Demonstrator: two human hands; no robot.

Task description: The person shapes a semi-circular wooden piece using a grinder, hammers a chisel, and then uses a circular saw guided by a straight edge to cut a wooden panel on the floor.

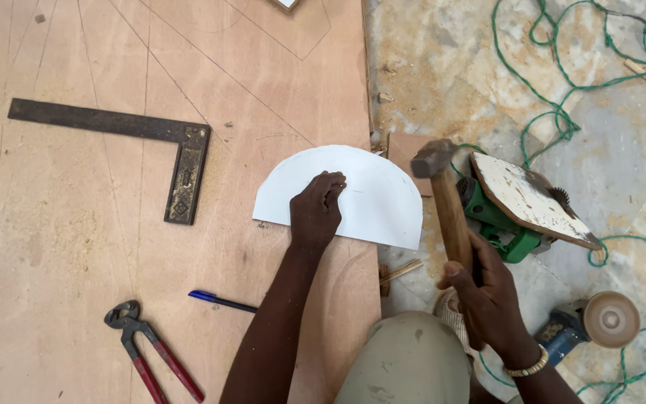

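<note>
Two hands at work: left hand (317, 208) pinching something small, unclear, to steady white half-disc (342, 196) at frame centre; right hand (487, 299) clenched on raised hammer (446, 202).

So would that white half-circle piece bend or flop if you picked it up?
Probably only a little. The white half-circle sheet lies dead flat on the plywood board with clean, crisp edges, so it looks fairly stiff. It seems thin, so likely light. The left hand presses down on it, which hints it could slide on the smooth wood.
</note>
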